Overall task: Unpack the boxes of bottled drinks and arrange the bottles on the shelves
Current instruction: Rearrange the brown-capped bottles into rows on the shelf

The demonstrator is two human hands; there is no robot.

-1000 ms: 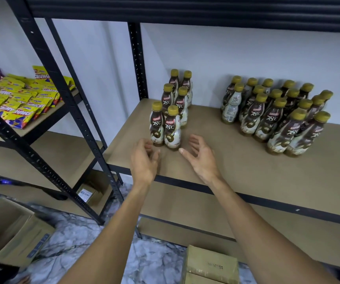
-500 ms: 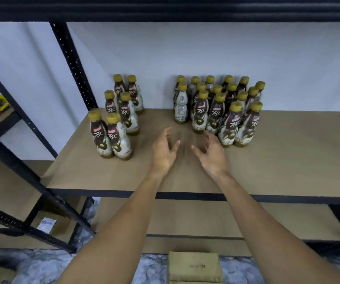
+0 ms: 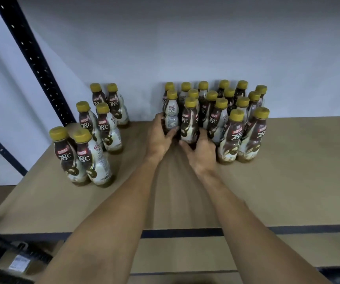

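Clasping: left hand (image 3: 160,138) grip round pale bottle (image 3: 172,116) | right hand (image 3: 201,153) round brown bottle (image 3: 189,121) | six-bottle cluster (image 3: 103,128) leftward

Gold-capped coffee bottles (image 3: 191,121) stand upright on shelf (image 3: 288,181).

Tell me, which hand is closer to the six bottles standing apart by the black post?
Left. The left hand grips a bottle just right of the six bottles; the right hand holds the neighbouring bottle, farther right.
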